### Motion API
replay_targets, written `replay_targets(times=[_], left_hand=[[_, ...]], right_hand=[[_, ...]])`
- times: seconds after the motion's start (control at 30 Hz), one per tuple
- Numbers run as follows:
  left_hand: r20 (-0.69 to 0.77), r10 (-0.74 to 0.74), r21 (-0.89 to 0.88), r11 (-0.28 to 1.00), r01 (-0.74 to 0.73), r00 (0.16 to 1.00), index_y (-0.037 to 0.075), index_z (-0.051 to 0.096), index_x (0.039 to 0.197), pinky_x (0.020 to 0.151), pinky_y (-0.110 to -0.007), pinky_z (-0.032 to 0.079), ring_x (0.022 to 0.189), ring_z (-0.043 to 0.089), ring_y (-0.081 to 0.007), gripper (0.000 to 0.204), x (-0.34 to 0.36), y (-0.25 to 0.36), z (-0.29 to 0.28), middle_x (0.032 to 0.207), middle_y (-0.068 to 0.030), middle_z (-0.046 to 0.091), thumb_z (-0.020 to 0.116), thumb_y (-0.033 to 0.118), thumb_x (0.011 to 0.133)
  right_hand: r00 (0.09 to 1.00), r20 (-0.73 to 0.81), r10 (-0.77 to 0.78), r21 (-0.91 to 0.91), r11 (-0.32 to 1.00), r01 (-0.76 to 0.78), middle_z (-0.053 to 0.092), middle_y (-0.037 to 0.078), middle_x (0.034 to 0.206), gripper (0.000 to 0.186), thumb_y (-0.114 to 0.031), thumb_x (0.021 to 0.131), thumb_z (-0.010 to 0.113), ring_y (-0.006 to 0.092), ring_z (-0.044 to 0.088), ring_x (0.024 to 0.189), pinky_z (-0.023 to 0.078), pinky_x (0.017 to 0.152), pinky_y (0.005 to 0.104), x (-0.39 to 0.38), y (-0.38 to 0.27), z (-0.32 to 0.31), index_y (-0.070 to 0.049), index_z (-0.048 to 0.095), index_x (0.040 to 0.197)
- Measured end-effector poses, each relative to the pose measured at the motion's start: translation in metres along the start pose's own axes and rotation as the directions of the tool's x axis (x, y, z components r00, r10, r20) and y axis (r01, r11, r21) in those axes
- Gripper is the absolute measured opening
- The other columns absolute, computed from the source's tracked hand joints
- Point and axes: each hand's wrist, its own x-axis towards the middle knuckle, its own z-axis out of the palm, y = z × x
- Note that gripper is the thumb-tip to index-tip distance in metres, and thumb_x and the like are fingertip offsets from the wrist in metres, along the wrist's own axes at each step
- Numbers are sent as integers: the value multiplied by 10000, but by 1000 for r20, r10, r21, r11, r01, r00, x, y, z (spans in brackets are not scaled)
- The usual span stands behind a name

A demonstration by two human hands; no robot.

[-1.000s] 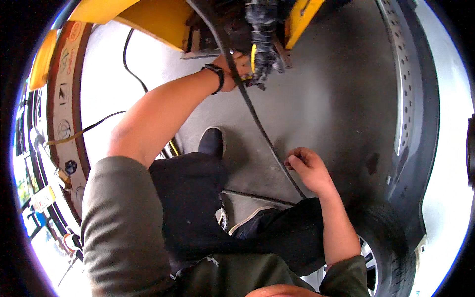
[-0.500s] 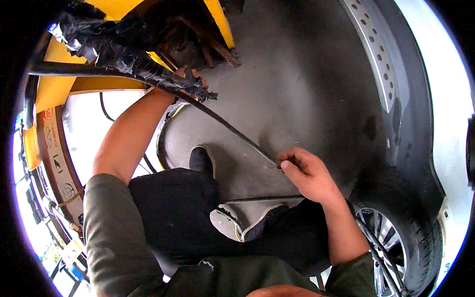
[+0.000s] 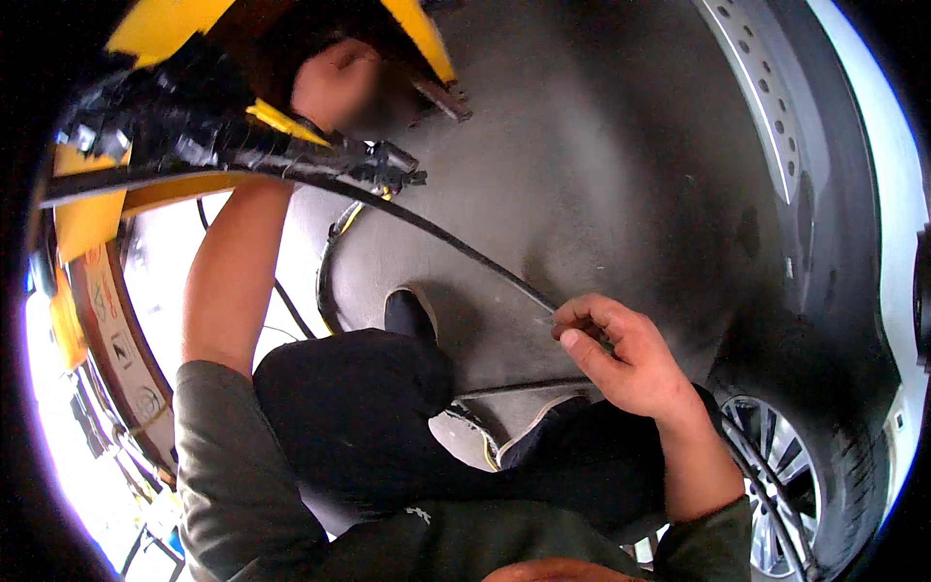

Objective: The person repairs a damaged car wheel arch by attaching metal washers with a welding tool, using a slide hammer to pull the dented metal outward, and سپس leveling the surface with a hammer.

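Observation:
A long black cable runs from the upper left down across the floor to my right hand. That hand is closed, with thumb and fingers pinched on the cable's near end. Beside the cable's far part, a thick bundle wrapped in ragged black tape hangs in front of the yellow frame. My left arm passes behind the bundle and cable. Beyond them, my left hand is at the dark opening in the frame; its fingers are blurred, and whether they hold anything is hidden.
On the right stands a car with a dark lower body and a wheel. Another dark cable lies on the grey floor by my shoes. A rusty metal bar juts from the frame. A black-and-yellow hose curves left of my shoe.
My left hand has moved up and away from behind the end of the taped bundle, toward the dark opening. My right hand still pinches the cable. The whole view has shifted slightly.

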Motion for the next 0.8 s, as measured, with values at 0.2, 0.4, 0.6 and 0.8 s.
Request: replay_targets(times=[0.2, 0.4, 0.6, 0.8], left_hand=[[-86, 136, 488, 869, -77, 987, 114, 593, 1386, 1004, -455, 515, 1202, 633, -385, 472, 85, -147, -12, 1316, -195, 658, 577, 348, 977], [-27, -248, 356, 903, 241, 968, 100, 486, 1482, 1047, -493, 471, 1248, 578, -427, 542, 178, -150, 63, 1392, -219, 594, 492, 395, 1028], [-58, -201, 363, 908, 208, 978, 72, 527, 1428, 982, -499, 493, 1167, 609, -427, 491, 200, -161, 65, 1312, -221, 631, 489, 364, 1035], [-89, -140, 358, 919, 163, 986, 45, 568, 1373, 917, -506, 516, 1086, 641, -428, 447, 207, -158, 66, 1232, -223, 668, 487, 332, 1041]], right_hand=[[997, -75, 21, -59, 998, -25, 707, 214, 1016, 289, -237, 963, 659, 339, 712, 929, 564, 776, 410, -2, -9, 2, -5, 645, 1134], [947, -261, 189, -164, 958, -236, 697, 256, 1047, 335, -275, 957, 655, 432, 689, 958, 552, 824, 478, -30, 13, 0, 0, 647, 1148], [876, -381, 295, -192, 902, -387, 703, 248, 1032, 325, -256, 942, 663, 420, 687, 959, 544, 842, 481, -48, 25, 17, -11, 654, 1155], [889, -342, 304, -219, 894, -390, 709, 241, 1023, 335, -260, 936, 662, 421, 683, 968, 541, 845, 489, -53, 31, 33, -11, 652, 1160]])
